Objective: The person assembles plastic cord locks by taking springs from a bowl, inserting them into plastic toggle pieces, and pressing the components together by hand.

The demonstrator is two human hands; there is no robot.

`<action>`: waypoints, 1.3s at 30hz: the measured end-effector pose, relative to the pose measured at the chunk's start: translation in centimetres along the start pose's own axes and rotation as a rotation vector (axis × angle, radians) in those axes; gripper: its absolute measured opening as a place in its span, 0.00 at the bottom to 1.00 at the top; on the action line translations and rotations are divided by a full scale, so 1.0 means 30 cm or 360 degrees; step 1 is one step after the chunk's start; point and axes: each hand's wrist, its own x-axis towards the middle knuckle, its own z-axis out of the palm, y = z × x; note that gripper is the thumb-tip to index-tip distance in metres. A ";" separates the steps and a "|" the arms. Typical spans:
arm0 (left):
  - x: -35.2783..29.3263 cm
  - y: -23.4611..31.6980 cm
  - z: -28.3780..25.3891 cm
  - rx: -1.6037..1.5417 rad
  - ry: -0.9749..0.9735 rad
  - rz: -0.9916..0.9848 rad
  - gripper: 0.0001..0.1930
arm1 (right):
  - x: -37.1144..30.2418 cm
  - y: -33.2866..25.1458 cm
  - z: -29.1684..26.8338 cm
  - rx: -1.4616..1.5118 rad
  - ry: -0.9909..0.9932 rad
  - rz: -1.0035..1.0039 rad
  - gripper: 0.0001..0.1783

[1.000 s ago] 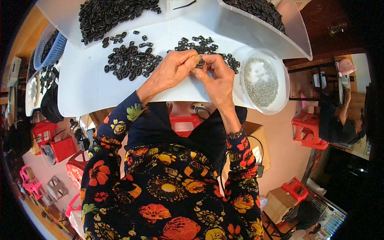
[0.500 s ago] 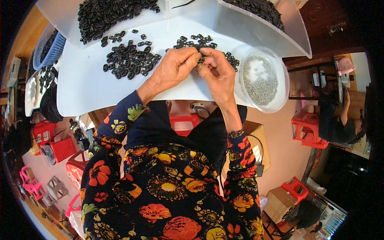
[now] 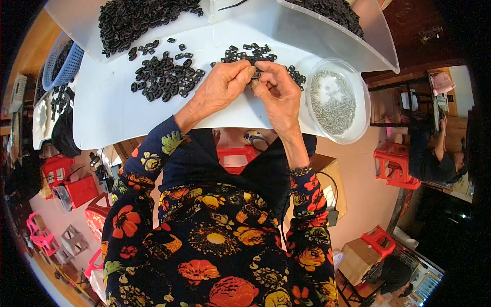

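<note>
In the head view, a small black piece (image 3: 256, 75) sits between my hands over the table (image 3: 235, 117): my right hand (image 3: 280, 94) grips it in bent fingers; my left hand (image 3: 222, 84) pinches close beside it, contact unclear.

in dark floral sleeves (image 3: 148, 169), a person's left hand (image 3: 219, 87) and right hand (image 3: 282, 98) meet over a white counter (image 3: 110, 116), fingers (image 3: 273, 67) around a small black part (image 3: 256, 75). one pile of black parts (image 3: 162, 81) lies to the left, a second pile (image 3: 254, 52) just beyond the hands. at right, a round clear tub (image 3: 362, 105) holds slender silver pins (image 3: 335, 117), near a translucent bin (image 3: 332, 48) heaped with dark pieces (image 3: 331, 14). a red stool (image 3: 236, 156) stands on the floor (image 3: 363, 166) below.
</note>
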 end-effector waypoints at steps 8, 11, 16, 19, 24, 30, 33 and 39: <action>0.001 -0.008 0.016 -0.0294 -0.0004 -0.0136 0.16 | 0.003 -0.003 0.024 0.0175 0.0017 -0.0018 0.17; 0.003 -0.020 0.009 -0.0314 -0.0063 -0.0117 0.16 | 0.003 0.002 0.023 0.0149 -0.0007 -0.0046 0.16; 0.003 -0.014 0.003 -0.0226 -0.0104 -0.0084 0.16 | 0.004 0.010 0.018 -0.0038 -0.0020 -0.0032 0.13; 0.003 -0.026 -0.002 -0.0160 -0.0110 0.0006 0.16 | 0.002 -0.002 0.020 -0.0094 -0.0013 -0.0052 0.12; 0.017 -0.040 0.005 -0.0104 -0.0163 0.0099 0.16 | 0.003 0.017 0.009 -0.0303 0.0026 -0.0135 0.11; 0.016 -0.030 -0.006 -0.0073 -0.0194 0.0094 0.16 | 0.007 0.012 0.021 -0.0424 0.0051 -0.0233 0.11; 0.017 -0.031 0.001 -0.0089 -0.0190 0.0072 0.16 | 0.005 0.009 0.017 -0.0503 0.0064 -0.0277 0.11; 0.009 -0.031 0.002 -0.0100 -0.0200 0.0093 0.16 | -0.004 0.003 0.014 -0.0648 0.0074 -0.0282 0.11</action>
